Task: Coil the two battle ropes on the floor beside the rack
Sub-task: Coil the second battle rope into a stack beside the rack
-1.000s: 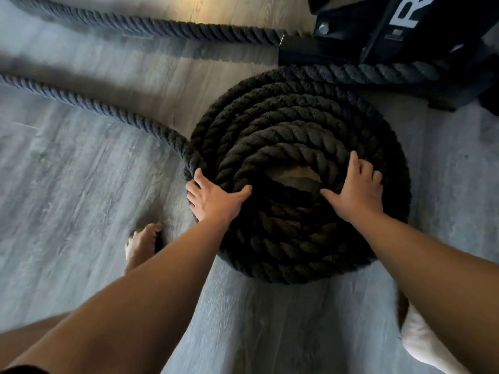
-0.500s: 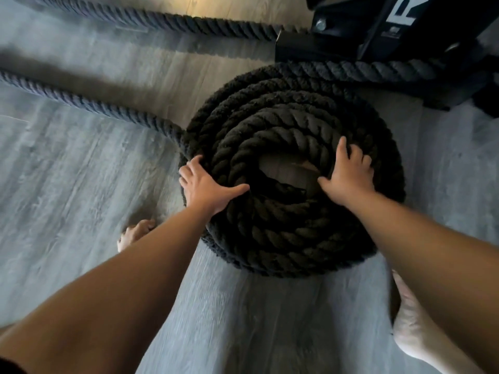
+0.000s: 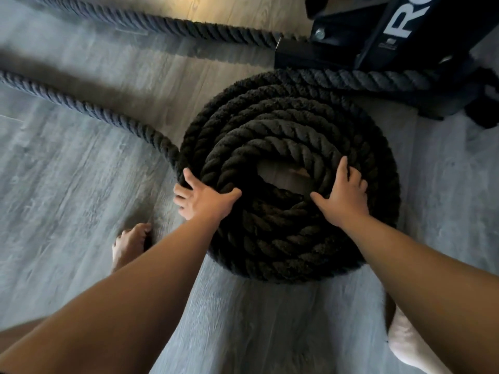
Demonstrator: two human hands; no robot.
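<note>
A thick black battle rope lies wound into a stacked coil (image 3: 291, 244) on the grey floor, with a small gap of floor showing at its centre. My left hand (image 3: 205, 198) grips the coil's left outer edge, fingers wrapped over the turns. My right hand (image 3: 344, 194) presses flat on the top turns at the right of the centre hole, fingers spread. The loose tail (image 3: 81, 106) of this rope runs off to the upper left. A second rope (image 3: 172, 24) lies straight along the top of the view toward the rack.
The black rack base (image 3: 378, 41) with white lettering stands at the upper right, a rope length (image 3: 364, 78) passing in front of it. My bare left foot (image 3: 128, 244) is beside the coil and my right foot (image 3: 405, 344) at lower right. Grey wood-look floor (image 3: 67, 198) lies to the left.
Both hands have stayed on the coil and shifted slightly along it; the left hand has slid further over the outer edge. My feet have stepped and the view has shifted a little.
</note>
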